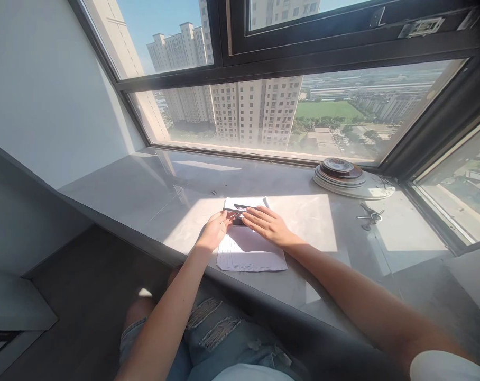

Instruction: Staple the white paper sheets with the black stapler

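Note:
Both hands are over a stack of white paper sheets point(251, 256) with lines of writing, lying on the window sill. Between them is a dark object that looks like a stapler point(240, 206), its upper arm raised apart from its base. My left hand point(214, 231) grips its left end with the fingers closed. From the right, my right hand point(269, 226) holds it with long, nearly straight fingers laid together across it; the thumb is hidden. The details between the fingertips are too small to make out.
The grey stone sill point(125, 185) carries two tiny dark bits point(214, 193) beyond the paper. A stack of round plates or lids point(339, 177) stands at the right by the window frame point(264, 58). Nearer lies a bunch of keys point(370, 214). The sill's front edge runs above my legs.

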Available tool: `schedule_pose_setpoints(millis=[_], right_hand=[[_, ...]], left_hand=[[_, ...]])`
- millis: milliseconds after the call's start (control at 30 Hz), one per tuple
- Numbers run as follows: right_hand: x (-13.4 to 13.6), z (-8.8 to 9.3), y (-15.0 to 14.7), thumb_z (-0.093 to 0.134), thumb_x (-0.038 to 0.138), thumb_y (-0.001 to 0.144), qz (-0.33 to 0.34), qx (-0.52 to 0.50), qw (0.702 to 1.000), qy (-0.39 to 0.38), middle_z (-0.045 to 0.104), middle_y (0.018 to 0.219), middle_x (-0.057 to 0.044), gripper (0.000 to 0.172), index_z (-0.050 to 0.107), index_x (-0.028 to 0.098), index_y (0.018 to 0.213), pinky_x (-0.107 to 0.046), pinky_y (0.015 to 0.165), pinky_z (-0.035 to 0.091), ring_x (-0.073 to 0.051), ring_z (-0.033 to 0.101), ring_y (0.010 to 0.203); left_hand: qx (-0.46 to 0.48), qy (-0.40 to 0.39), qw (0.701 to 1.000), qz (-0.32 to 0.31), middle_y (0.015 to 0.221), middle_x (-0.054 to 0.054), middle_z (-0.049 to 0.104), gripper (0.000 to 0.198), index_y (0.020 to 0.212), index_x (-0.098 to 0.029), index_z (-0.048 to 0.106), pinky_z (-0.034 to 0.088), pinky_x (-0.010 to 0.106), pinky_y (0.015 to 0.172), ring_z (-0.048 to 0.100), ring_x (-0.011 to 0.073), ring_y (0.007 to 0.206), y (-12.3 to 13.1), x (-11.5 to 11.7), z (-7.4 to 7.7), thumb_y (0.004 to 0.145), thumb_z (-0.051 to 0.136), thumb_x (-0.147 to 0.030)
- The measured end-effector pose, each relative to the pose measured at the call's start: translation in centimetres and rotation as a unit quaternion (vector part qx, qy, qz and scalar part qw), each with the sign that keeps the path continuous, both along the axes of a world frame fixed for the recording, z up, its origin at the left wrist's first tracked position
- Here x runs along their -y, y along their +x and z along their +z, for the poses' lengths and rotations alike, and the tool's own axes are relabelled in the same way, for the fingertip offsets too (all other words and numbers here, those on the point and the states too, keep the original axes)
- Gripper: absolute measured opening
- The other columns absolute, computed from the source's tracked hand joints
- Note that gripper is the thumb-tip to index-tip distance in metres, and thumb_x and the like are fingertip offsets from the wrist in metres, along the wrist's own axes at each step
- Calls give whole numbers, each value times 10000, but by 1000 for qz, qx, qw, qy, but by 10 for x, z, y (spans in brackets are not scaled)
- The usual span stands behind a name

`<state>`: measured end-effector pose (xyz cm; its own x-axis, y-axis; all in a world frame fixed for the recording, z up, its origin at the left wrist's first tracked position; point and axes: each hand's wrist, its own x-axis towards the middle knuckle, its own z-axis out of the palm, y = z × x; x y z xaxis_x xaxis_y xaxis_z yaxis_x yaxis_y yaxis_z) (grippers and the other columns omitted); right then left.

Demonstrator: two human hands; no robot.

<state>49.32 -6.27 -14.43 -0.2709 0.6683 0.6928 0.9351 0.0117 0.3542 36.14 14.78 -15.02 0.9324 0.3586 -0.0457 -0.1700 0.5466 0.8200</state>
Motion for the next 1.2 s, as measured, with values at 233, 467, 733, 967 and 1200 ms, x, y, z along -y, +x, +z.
schedule_pose_setpoints(millis=[233, 467, 733, 967, 1200], right_hand=[[0, 3, 1, 575, 74, 1089, -10, -18, 999, -32, 727, 1450, -86, 427, 683, 218, 1476, -498, 1206, 555, -257, 649, 1421], [2, 4, -3, 599, 46, 1060, 13, -31, 999, -33, 752, 1417, -60, 436, 706, 246, 1432, -509, 1205, 546, -255, 658, 1408], [-10, -11, 11, 591, 120, 985, -82, -293, 943, 132, 833, 1180, -102, 338, 790, 231, 1234, -441, 956, 635, -269, 800, 1066], [-13, -11, 15, 769, 375, 897, -57, -482, 870, 88, 843, 986, -71, 285, 813, 211, 1126, -367, 742, 637, -263, 796, 827], [-14, -2, 7, 727, 422, 989, -57, -348, 935, 42, 810, 1139, -134, 348, 752, 185, 1242, -439, 880, 591, -298, 740, 995]], left_hand=[[0, 43, 999, 1, 1239, 164, 787, 163, 1117, -113, 820, 517, 355, 1171, 743, 224, 1192, -1, 0, -1, 1011, 722, -192], [-4, 39, 999, 10, 1226, 178, 786, 158, 1099, -94, 807, 509, 397, 1208, 749, 246, 1189, -1, 2, 2, 996, 746, -197], [-14, 54, 992, 112, 1145, 160, 806, 208, 1020, -121, 746, 513, 426, 1218, 789, 232, 1111, -3, 0, 5, 900, 881, -223], [-24, 177, 975, 132, 871, 66, 782, 435, 968, -169, 718, 617, 299, 766, 772, 177, 765, -6, 3, 11, 770, 971, -462], [-40, 324, 944, 40, 770, 12, 716, 441, 895, -194, 692, 388, 204, 407, 605, 108, 498, -14, 15, 19, 712, 993, -458]])
